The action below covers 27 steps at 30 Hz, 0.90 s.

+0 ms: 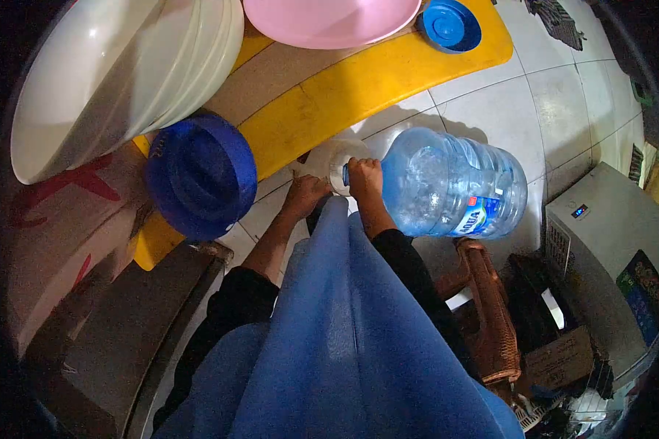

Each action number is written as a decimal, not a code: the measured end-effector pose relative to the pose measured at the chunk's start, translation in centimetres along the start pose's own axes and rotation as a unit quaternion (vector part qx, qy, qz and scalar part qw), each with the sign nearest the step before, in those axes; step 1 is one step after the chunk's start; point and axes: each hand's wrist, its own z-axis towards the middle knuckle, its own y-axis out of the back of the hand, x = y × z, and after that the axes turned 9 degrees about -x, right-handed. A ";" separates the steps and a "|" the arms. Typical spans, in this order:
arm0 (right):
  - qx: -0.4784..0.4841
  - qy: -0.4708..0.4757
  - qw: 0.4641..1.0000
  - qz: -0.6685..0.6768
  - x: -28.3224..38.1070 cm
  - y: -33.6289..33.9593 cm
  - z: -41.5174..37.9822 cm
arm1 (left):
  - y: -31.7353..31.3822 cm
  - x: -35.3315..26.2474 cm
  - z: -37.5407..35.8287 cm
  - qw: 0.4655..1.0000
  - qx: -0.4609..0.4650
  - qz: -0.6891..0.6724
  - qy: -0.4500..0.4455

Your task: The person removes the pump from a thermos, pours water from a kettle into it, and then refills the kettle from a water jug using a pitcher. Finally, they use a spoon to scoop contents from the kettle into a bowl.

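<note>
A large clear blue water jug [454,183] with an AQUA label lies tilted on its side, its neck pointing left. My right hand [365,179] is closed around the neck of the jug. Against that neck is a pale, translucent round container [328,157], its lower part hard to make out. My left hand [309,194] is closed at the near side of this container, with its fingertips partly hidden. Blue cloth of the clothing hangs just below both hands.
A yellow-edged table [388,77] bears a stack of white bowls [190,66], a pink basin [337,18] and a blue lid [450,27]. A dark blue basin [201,175] stands at the left. Right are a brown rattan-like frame [490,314] and a grey appliance [600,219].
</note>
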 end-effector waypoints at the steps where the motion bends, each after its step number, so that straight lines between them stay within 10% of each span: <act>1: 0.014 -0.004 1.000 0.001 0.0 0.1 0.0 | 0.3 -0.7 -0.1 1.000 -0.016 0.007 -0.022; 27: 0.041 -0.007 0.999 0.024 0.0 0.3 0.2 | -1.1 1.3 0.9 0.999 -0.004 0.039 -0.003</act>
